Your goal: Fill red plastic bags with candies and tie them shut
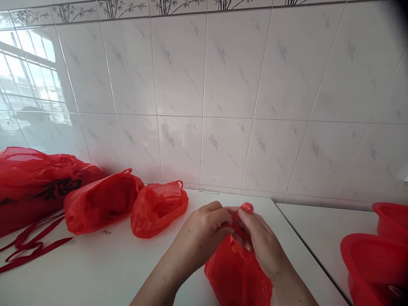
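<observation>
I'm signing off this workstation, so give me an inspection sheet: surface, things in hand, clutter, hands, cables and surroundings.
Surface: white tabletop, with a dark seam toward the right.
Things in hand: red plastic bag, its top apparently gathered between the fingers.
Clutter: large red bag with black lettering, dark red straps, two open red bags, front basket, rear basket.
Hands: left hand and right hand both grip the bag's top.
Cables: nothing seen.
Surroundings: tiled wall, bamboo-patterned border, window reflection at left.

Left hand (205,224), right hand (262,236) close beside it, fingers (223,216) curled
</observation>
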{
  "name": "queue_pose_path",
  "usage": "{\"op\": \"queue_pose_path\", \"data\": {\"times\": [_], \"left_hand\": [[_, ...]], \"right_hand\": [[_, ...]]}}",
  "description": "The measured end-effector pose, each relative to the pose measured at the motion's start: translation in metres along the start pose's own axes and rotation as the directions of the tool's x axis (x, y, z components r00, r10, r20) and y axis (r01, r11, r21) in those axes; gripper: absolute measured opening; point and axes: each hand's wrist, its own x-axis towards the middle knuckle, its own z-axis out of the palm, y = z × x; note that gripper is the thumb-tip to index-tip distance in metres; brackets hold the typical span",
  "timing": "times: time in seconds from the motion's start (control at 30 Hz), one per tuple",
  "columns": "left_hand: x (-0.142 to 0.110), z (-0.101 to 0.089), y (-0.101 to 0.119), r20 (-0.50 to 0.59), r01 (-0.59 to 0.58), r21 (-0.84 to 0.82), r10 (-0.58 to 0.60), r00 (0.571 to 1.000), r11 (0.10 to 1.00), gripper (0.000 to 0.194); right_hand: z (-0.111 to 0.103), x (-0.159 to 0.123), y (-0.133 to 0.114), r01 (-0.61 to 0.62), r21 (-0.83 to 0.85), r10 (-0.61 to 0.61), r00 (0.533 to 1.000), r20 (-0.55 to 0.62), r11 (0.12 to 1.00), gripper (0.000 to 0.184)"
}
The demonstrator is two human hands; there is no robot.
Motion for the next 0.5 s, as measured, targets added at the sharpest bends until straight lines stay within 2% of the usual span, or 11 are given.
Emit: {"op": "queue_pose_path", "data": {"times": [0.13,0.23,0.3,0.37,0.43,0.5], "left_hand": [[0.002,0.002,-0.007,-0.07,0.105,-0.089,-0.111,0.991,0.99,0.012],[0.003,0.002,-0.007,-0.012,0.149,-0.255,-0.158,0.987,0.955,0.012],[0.003,0.003,-0.007,0.066,0.178,-0.327,-0.166,0.984,0.928,0.012],[0.002,0.005,-0.008,0.093,0.21,-0.308,-0.19,0.977,0.928,0.01],[0.002,0.006,-0.01,0.067,0.233,-0.24,-0.223,0.973,0.942,0.01],[0.001,0.007,-0.012,0.045,0.245,-0.188,-0.241,0.969,0.951,0.01]], "right_hand": [[-0.017,-0.005,0.0,0.076,-0.026,-0.071,0.987,0.144,0.997,0.053],[-0.026,-0.006,0.005,0.14,-0.044,-0.13,0.975,0.181,0.989,0.058],[-0.027,-0.007,0.004,0.128,-0.087,-0.109,0.975,0.195,0.988,0.049],[-0.024,-0.008,-0.001,0.074,-0.123,-0.046,0.976,0.213,0.99,0.032],[-0.021,-0.007,-0.006,0.007,-0.165,0.019,0.987,0.159,0.986,0.034],[-0.018,-0.004,-0.007,-0.042,-0.257,0.048,0.999,0.016,0.966,0.039]]}}
